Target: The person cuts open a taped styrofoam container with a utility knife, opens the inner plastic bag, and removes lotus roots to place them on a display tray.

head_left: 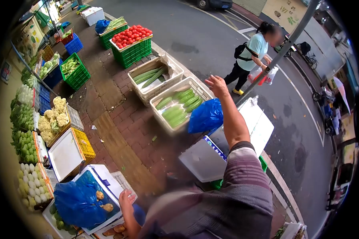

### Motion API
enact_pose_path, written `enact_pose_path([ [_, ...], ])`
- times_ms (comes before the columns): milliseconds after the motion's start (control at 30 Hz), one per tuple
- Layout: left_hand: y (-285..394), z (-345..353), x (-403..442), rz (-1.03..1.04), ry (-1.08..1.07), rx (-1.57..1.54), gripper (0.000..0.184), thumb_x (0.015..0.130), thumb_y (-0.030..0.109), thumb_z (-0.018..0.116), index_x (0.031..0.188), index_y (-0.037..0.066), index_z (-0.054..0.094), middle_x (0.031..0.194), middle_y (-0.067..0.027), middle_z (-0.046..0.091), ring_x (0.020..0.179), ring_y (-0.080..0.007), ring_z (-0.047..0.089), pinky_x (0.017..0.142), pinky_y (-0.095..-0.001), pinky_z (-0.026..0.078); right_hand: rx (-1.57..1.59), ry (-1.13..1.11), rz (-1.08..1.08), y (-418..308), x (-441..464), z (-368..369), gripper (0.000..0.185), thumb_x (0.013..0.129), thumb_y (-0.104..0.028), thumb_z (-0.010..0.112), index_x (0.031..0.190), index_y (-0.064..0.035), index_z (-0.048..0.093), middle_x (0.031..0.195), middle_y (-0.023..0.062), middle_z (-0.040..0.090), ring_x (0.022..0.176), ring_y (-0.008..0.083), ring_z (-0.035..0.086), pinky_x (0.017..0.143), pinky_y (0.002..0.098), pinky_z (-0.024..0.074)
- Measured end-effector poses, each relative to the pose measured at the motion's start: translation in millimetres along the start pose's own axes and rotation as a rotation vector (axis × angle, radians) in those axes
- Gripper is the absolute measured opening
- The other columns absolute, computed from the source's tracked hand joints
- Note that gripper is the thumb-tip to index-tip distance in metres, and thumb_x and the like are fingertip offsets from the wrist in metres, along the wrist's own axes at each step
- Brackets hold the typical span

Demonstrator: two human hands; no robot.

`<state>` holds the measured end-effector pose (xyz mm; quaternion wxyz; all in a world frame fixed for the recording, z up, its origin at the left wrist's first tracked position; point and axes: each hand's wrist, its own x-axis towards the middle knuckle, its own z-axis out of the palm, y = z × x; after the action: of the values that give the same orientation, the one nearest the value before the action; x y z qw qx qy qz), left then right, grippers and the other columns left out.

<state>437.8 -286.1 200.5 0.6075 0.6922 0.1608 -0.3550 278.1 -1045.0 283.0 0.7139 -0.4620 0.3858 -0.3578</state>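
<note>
My right hand (218,86) is stretched out over the far corner of a white plastic crate (206,92), with its fingers apart and nothing in them. Long green gourds (183,99) lie in that crate, some in clear wrapping. Beside it, below my right forearm, is a blue plastic bag (206,115). Low at the left, my left hand (126,199) hangs with loosely spread fingers, holding nothing visible. It is nearest a white foam box (115,213) with a blue bag (79,203) and tan roots (107,207) in it.
Ahead stand a crate of ridged green gourds (149,75) and a green crate (132,55) of tomatoes. Cauliflowers (54,115) and leafy greens (22,117) line the left side. A metal pole (285,47) rises at right; a person (255,49) carrying bags is on the road.
</note>
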Motion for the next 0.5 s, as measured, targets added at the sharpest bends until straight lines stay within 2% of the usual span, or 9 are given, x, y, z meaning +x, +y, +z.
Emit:
enact_pose_path([
  [33, 1, 4, 1, -0.007, -0.024, 0.002, 0.040, 0.097, 0.038, 0.063, 0.122, 0.007, 0.056, 0.105, -0.0093, 0.065, 0.079, -0.0215, 0.065, 0.073, -0.0313, 0.050, -0.037, -0.054, -0.019, 6, -13, 22, 0.046, 0.098, -0.031, 0.064, 0.132, -0.0028, 0.052, 0.120, 0.0099, 0.063, 0.106, 0.0232, 0.069, 0.070, 0.0334, 0.0497],
  [67, 1, 11, 2, 0.015, -0.039, -0.012, 0.040, 0.097, 0.038, 0.063, 0.122, 0.007, 0.056, 0.105, -0.0092, 0.065, 0.079, -0.0215, 0.065, 0.073, -0.0310, 0.050, -0.107, -0.026, -0.017, 20, -21, 42, 0.055, 0.098, -0.031, 0.064, 0.141, -0.0015, 0.047, 0.122, 0.0113, 0.064, 0.103, 0.0228, 0.070, 0.071, 0.0308, 0.0497],
  [133, 6, 18, -1, 0.038, -0.058, -0.015, 0.041, 0.097, 0.038, 0.064, 0.122, 0.007, 0.056, 0.104, -0.0092, 0.065, 0.080, -0.0215, 0.065, 0.074, -0.0306, 0.049, -0.183, -0.175, -0.004, 73, -39, 59, 0.052, 0.097, -0.032, 0.063, 0.136, 0.0003, 0.053, 0.110, 0.0102, 0.067, 0.090, 0.0190, 0.071, 0.065, 0.0277, 0.0483],
  [167, 8, 20, 2, 0.033, -0.050, 0.001, 0.042, 0.097, 0.039, 0.064, 0.123, 0.007, 0.056, 0.104, -0.0087, 0.065, 0.082, -0.0218, 0.064, 0.075, -0.0320, 0.049, -0.266, -0.155, 0.094, 106, -50, 68, 0.047, 0.096, -0.030, 0.064, 0.130, 0.0017, 0.059, 0.106, 0.0098, 0.068, 0.085, 0.0176, 0.070, 0.061, 0.0258, 0.0465],
  [200, 10, 21, 4, 0.040, -0.049, -0.001, 0.042, 0.097, 0.039, 0.064, 0.123, 0.007, 0.056, 0.104, -0.0087, 0.065, 0.083, -0.0221, 0.064, 0.076, -0.0326, 0.049, -0.339, -0.178, 0.116, 120, -83, 85, 0.044, 0.095, -0.028, 0.065, 0.124, 0.0046, 0.063, 0.103, 0.0105, 0.069, 0.082, 0.0189, 0.070, 0.062, 0.0271, 0.0490],
  [267, 12, 19, 7, 0.051, -0.054, 0.007, 0.042, 0.097, 0.039, 0.064, 0.123, 0.008, 0.056, 0.104, -0.0085, 0.065, 0.084, -0.0227, 0.064, 0.077, -0.0338, 0.049, -0.476, -0.267, 0.230, 170, -132, 95, 0.046, 0.094, -0.027, 0.066, 0.121, 0.0097, 0.062, 0.106, 0.0149, 0.068, 0.085, 0.0217, 0.069, 0.073, 0.0326, 0.0550],
  [333, 8, 16, 9, 0.023, -0.094, -0.002, 0.042, 0.096, 0.040, 0.065, 0.123, 0.008, 0.056, 0.106, -0.0086, 0.064, 0.085, -0.0247, 0.063, 0.077, -0.0367, 0.049, -0.457, -0.382, 0.320, 226, -188, 88, 0.044, 0.093, -0.027, 0.067, 0.120, 0.0079, 0.064, 0.106, 0.0150, 0.069, 0.089, 0.0222, 0.069, 0.080, 0.0351, 0.0549],
  [400, 10, 20, 11, -0.028, -0.124, 0.030, 0.042, 0.096, 0.040, 0.065, 0.123, 0.009, 0.057, 0.107, -0.0089, 0.063, 0.086, -0.0255, 0.063, 0.077, -0.0378, 0.050, -0.634, -0.438, 0.359, 258, -248, 72, 0.043, 0.093, -0.029, 0.066, 0.118, 0.0055, 0.066, 0.104, 0.0143, 0.071, 0.090, 0.0249, 0.068, 0.084, 0.0382, 0.0543],
  [500, 6, 21, 28, -0.107, -0.182, 0.157, 0.043, 0.097, 0.039, 0.064, 0.126, 0.009, 0.055, 0.108, -0.0091, 0.063, 0.084, -0.0258, 0.064, 0.077, -0.0379, 0.052, -0.695, -0.384, 0.477, 298, -343, 23, 0.041, 0.091, -0.032, 0.063, 0.110, 0.0034, 0.070, 0.101, 0.0182, 0.072, 0.091, 0.0290, 0.069, 0.084, 0.0417, 0.0528],
])
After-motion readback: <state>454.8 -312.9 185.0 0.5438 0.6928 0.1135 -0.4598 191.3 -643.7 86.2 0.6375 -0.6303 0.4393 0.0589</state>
